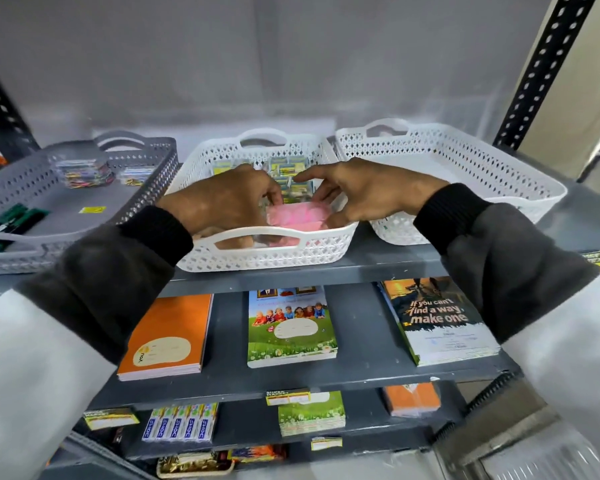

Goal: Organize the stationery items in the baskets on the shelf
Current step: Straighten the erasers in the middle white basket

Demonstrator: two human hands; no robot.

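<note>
A white lattice basket (257, 252) stands in the middle of the top shelf. Inside it lie a pink packet (297, 214) at the front and several small green-and-yellow boxes (288, 168) at the back. My left hand (222, 199) is inside the basket, fingers curled at the pink packet's left edge. My right hand (364, 192) reaches in from the right, its fingers touching the packet's right end. Both hands seem to hold the packet between them. A grey basket (146, 188) on the left holds clear packs of coloured clips (84, 171) and green-black pens (18, 218).
A second white basket (482, 168) stands to the right, its visible floor bare. The shelf below carries an orange notebook (167, 337), a green children's notebook (291, 327) and a dark notebook (437, 320). Lower shelves hold boxes and small pads. Black perforated uprights (541, 71) frame the shelf.
</note>
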